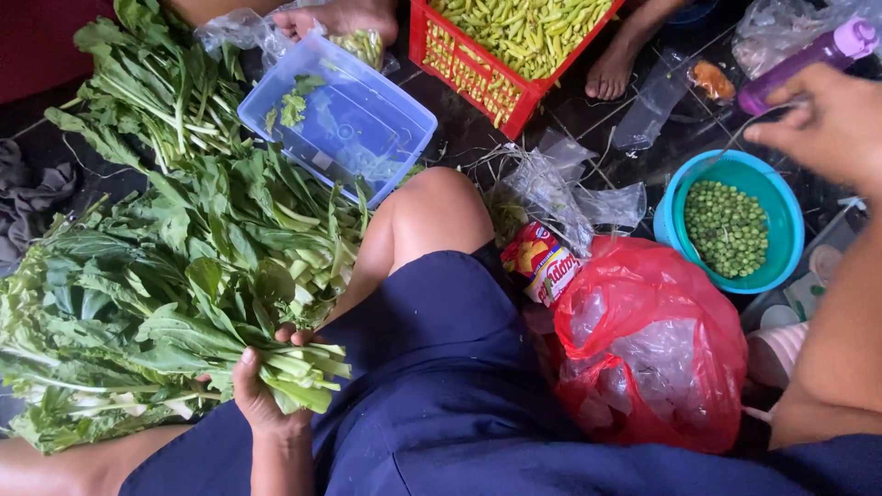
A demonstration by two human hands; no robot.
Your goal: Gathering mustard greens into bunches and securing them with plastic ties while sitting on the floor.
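Note:
My left hand [262, 395] is shut on the pale stems of a bunch of leafy greens [299, 372], held at my left thigh. A large pile of the same leafy greens [165, 266] lies on the floor to the left of it. My right hand [827, 119] is raised at the upper right, above a teal bowl of green peas [730, 225] and just under a purple bottle [808, 55]. Its fingers are bent together and blurred, and whether they hold anything is unclear.
A clear plastic tub [340, 115] with a few leaves sits beyond my knee. A red crate of green chillies [505, 46] stands at the top, with another person's hand [340, 18] and foot [611, 73] beside it. A red plastic bag [652, 349] and a snack packet [542, 262] lie at my right.

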